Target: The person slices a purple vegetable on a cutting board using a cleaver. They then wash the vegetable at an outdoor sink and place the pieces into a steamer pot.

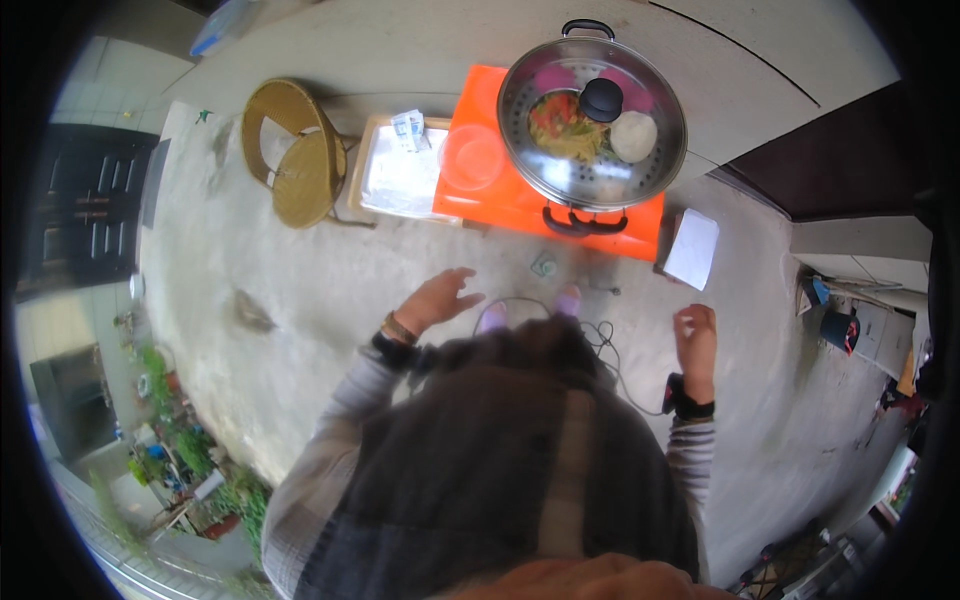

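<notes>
My left hand (439, 301) hangs over the concrete floor in front of an orange table (480, 199), fingers apart and holding nothing. To the right, my right hand (696, 341) is loosely curled with nothing visible in it, below a white flat-topped object (691, 249) beside the table. On the table stands a wide metal steamer pot (525, 176) with black side handles. Its glass lid (577, 184) with a black knob (601, 100) is on. Through the glass I see mixed food (566, 127), a white dough ball or bun (634, 136) and pink rounds (628, 88) on a perforated tray.
A round clear container (471, 157) is left of the pot. A wood-rimmed tray (365, 169) bearing a crumpled packet (409, 129) adjoins the table. Farther left is a wicker chair (307, 176). A dark cord (611, 352) loops by my lilac slippers (568, 301). Potted plants (193, 448) line the lower left.
</notes>
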The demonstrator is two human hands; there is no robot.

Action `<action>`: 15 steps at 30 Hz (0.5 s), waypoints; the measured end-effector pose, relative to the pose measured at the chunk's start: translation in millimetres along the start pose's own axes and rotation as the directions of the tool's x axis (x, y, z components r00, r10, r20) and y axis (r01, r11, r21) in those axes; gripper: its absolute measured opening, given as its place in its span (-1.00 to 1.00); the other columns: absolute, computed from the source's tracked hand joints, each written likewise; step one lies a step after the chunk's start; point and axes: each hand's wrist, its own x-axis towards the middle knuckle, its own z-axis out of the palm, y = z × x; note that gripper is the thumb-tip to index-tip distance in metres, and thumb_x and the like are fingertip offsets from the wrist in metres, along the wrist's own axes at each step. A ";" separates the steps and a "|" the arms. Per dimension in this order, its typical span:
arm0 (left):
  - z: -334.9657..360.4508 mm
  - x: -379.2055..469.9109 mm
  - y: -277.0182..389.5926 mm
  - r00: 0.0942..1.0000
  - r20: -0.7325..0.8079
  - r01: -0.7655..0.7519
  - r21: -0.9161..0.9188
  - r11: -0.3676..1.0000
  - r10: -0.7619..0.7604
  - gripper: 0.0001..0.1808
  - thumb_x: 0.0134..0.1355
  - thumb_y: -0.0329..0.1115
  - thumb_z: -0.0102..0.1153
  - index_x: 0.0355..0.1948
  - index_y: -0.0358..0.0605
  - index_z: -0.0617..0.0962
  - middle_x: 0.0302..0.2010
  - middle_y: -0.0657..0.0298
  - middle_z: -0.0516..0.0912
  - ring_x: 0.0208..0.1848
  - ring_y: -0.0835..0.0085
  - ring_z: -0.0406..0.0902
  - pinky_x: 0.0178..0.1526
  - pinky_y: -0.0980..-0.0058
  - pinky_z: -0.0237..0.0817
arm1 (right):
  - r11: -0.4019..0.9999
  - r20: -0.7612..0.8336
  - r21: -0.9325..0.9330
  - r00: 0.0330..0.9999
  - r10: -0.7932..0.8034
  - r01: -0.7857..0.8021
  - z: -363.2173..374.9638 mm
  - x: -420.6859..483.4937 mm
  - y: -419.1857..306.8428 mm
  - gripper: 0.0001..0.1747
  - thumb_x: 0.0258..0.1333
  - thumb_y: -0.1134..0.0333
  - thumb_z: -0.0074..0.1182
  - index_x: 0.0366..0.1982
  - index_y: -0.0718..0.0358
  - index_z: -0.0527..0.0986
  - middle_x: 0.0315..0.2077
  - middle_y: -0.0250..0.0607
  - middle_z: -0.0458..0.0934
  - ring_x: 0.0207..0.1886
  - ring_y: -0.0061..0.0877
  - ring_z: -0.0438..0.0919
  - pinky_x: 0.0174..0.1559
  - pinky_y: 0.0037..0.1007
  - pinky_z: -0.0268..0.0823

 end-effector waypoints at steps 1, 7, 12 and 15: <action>-1.8 -0.3 -9.1 1.000 0.012 -0.009 0.007 1.000 0.009 -0.39 0.28 0.00 0.30 0.23 -0.13 0.52 -0.06 -0.02 0.68 -0.01 0.06 0.64 0.06 0.24 0.46 | 1.000 -0.010 -0.004 1.000 0.011 -0.011 3.2 -11.3 -5.5 -0.83 0.18 0.38 0.24 -0.23 0.27 0.53 -0.05 -0.11 0.53 -0.30 -0.29 0.57 -0.18 -0.30 0.48; -10.7 -22.8 -80.7 0.994 0.100 -0.046 0.017 0.999 0.044 -0.37 0.29 0.03 0.29 0.24 -0.15 0.50 -0.09 -0.01 0.69 -0.06 0.18 0.67 -0.08 0.31 0.53 | 0.995 -0.036 -0.019 0.995 0.092 -0.093 36.1 -82.2 -47.7 -0.86 0.22 0.37 0.22 -0.24 0.27 0.56 -0.04 -0.10 0.53 -0.25 -0.28 0.62 -0.18 -0.30 0.47; -6.0 -41.1 -111.3 0.881 0.466 0.206 -0.214 0.955 -0.086 -0.39 0.37 0.00 0.23 0.29 -0.15 0.46 -0.05 0.09 0.67 -0.10 0.42 0.66 -0.21 0.44 0.59 | 0.996 -0.013 -0.092 1.000 0.013 -0.015 46.2 -141.1 -72.7 -0.85 0.32 0.36 0.12 -0.18 0.28 0.60 0.00 -0.02 0.54 -0.15 -0.15 0.64 -0.10 -0.27 0.47; -1.1 -44.5 -106.2 0.830 0.557 0.242 -0.332 0.912 -0.017 -0.41 0.42 -0.01 0.17 0.32 -0.12 0.43 -0.02 0.16 0.64 -0.07 0.42 0.63 -0.10 0.43 0.57 | 0.951 0.009 0.088 0.955 0.297 -0.297 50.3 -162.7 -85.3 -0.83 0.34 0.36 0.09 -0.19 0.29 0.62 -0.01 0.03 0.56 -0.14 -0.07 0.62 -0.04 -0.25 0.46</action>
